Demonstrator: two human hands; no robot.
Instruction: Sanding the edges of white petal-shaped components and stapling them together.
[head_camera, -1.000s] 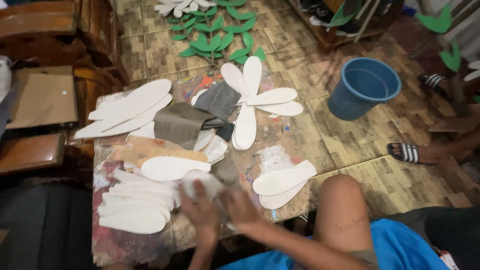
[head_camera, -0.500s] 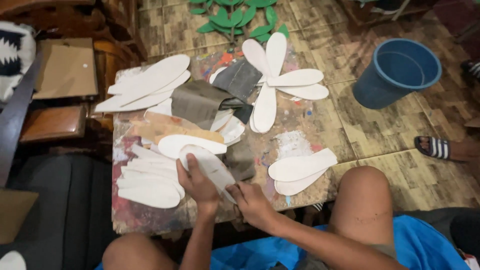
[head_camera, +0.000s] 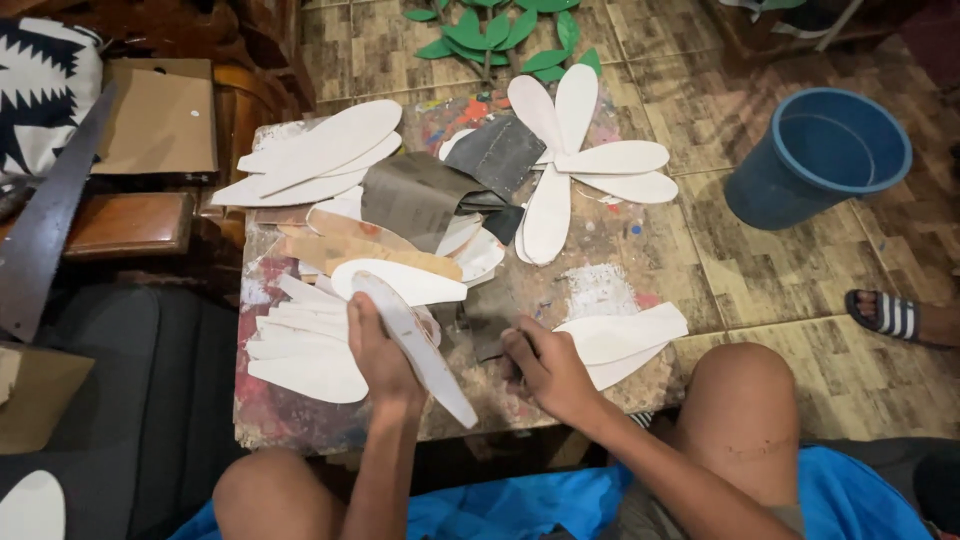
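Observation:
My left hand (head_camera: 380, 358) grips a long white petal-shaped cutout (head_camera: 415, 342), tilted on edge over the low paint-stained table (head_camera: 600, 290). To its right my right hand (head_camera: 545, 368) rests on the tabletop with fingers curled on a dark grey piece of sandpaper (head_camera: 490, 322). A stack of white petals (head_camera: 300, 345) lies left of my left hand. Two more white petals (head_camera: 625, 338) lie just right of my right hand.
More white petals (head_camera: 320, 152) and a flower-like group of them (head_camera: 580, 150) lie at the table's far side beside grey sandpaper sheets (head_camera: 430, 190). A blue bucket (head_camera: 820, 150) stands on the floor to the right, near a sandalled foot (head_camera: 900, 318). A saw blade (head_camera: 50, 220) leans at left.
My right hand has left the petal and dropped to the sandpaper on the table. The left hand still holds the petal, now more on edge. The view has shifted slightly.

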